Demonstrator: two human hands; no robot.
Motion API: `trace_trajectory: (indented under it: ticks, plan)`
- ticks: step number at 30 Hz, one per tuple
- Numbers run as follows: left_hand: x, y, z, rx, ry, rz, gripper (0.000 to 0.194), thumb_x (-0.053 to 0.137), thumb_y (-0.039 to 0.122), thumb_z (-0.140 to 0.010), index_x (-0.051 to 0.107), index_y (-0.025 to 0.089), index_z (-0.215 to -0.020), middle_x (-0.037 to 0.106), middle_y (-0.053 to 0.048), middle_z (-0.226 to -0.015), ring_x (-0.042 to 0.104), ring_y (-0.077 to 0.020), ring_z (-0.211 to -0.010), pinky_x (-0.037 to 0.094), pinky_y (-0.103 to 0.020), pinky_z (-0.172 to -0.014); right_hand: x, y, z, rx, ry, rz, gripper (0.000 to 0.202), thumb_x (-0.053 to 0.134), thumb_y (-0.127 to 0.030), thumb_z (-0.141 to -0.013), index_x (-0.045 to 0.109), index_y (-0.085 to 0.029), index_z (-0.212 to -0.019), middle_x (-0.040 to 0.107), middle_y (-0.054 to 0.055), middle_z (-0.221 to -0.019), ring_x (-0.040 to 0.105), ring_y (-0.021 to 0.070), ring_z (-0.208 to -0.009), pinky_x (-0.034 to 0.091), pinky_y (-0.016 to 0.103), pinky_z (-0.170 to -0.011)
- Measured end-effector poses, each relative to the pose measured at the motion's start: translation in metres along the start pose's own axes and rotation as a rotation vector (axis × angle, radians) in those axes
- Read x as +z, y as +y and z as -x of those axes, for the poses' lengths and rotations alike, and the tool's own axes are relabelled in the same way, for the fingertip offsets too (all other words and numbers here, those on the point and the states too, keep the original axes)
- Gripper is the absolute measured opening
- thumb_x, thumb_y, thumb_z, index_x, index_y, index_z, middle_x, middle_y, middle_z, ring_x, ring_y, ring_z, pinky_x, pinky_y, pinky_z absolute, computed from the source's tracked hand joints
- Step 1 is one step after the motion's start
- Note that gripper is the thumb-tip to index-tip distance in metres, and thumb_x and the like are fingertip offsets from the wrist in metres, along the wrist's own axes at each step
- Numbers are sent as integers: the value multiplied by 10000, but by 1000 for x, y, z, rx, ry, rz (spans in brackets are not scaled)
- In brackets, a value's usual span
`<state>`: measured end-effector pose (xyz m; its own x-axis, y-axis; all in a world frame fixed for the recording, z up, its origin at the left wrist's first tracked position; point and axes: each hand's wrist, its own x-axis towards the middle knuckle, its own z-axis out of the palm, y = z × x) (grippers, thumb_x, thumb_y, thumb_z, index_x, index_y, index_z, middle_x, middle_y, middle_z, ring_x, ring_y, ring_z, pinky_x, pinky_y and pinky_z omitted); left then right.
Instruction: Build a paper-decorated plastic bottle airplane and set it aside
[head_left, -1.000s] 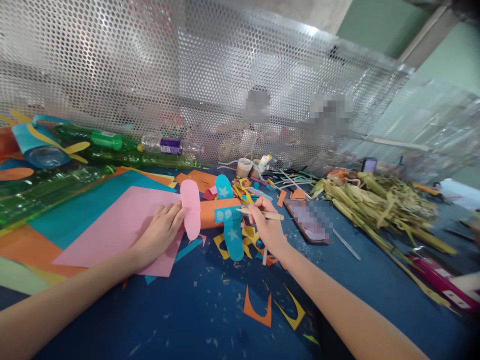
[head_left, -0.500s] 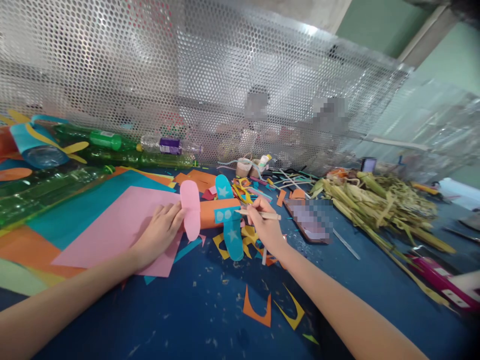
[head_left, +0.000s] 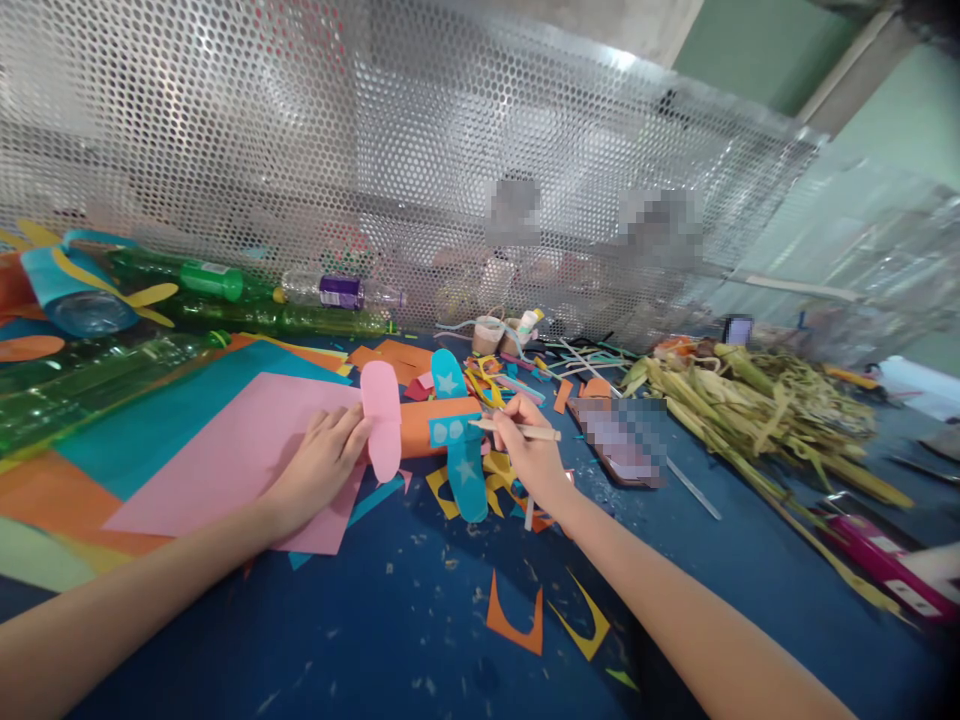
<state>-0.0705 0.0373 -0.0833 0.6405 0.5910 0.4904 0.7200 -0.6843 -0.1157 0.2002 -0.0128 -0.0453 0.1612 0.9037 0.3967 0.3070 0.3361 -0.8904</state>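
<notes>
I record an orange scrap (head_left: 528, 637) nearest. Beyond, between the hands, sits the plane (head_left: 415, 430); the right hand (head_left: 534, 458) pinches a pen (head_left: 534, 432) to it. Whether the left hand (head_left: 321, 455) grips its tail (head_left: 381, 420), I cannot tell. Bottles (head_left: 341, 292) lie behind.

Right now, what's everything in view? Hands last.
Plane: one, orange, blue, pink, between hands
Pen: one, pale, in right hand
Sheets: several, pink, blue, orange, left
Bottles: several, green or clear, back left
Craft: one, blue and yellow, far left
Cups: two, brownish, back centre
Tube: one, white, yellow-capped, back centre
Scraps: many, multicoloured, centre, front
Phone: one, dark-edged, right of pen
Husks: one pile, yellow-green, right
Gadget: one, magenta, right edge
Mesh: one, silver, behind
Table: one, blue, beneath
Left hand: one, at plane
Right hand: one, on pen
</notes>
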Motion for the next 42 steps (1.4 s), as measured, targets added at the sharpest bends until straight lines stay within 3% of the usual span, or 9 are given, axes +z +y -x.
trace_trajectory:
  ticks: [15, 25, 37, 42]
  plan:
    - [-4, 1, -1, -4, -20, 4, 388, 188, 110, -891, 547, 111, -1037, 550, -142, -1119, 482, -255, -920, 393, -410, -800, -3, -2, -2, -17, 62, 101, 228, 474, -249, -817, 360, -226, -622, 403, -82, -459, 436, 105, -434, 358, 230, -490]
    - [-1, 0, 0, 10, -17, -12, 395, 180, 122, -902, 546, 95, -1048, 546, -159, -1104, 469, -264, -912, 393, -417, -794, -4, -5, -3, -23, 49, 97, 232, 469, -231, -821, 358, -225, -617, 412, -82, -457, 446, 106, -435, 357, 234, -506]
    - [2, -1, 1, -38, -58, 3, 379, 185, 128, -895, 521, 152, -1068, 536, -113, -1147, 480, -250, -963, 378, -408, -844, -4, -4, -4, -24, 57, 116, 232, 467, -207, -803, 348, -223, -606, 390, -85, -441, 409, 101, -434, 345, 232, -494]
    - [0, 0, 0, -60, -60, 52, 382, 184, 148, -890, 538, 148, -1033, 548, -123, -1133, 494, -259, -937, 383, -415, -831, -4, -6, -3, -15, 26, 93, 231, 472, -218, -818, 371, -220, -611, 433, -82, -448, 462, 104, -448, 379, 237, -530]
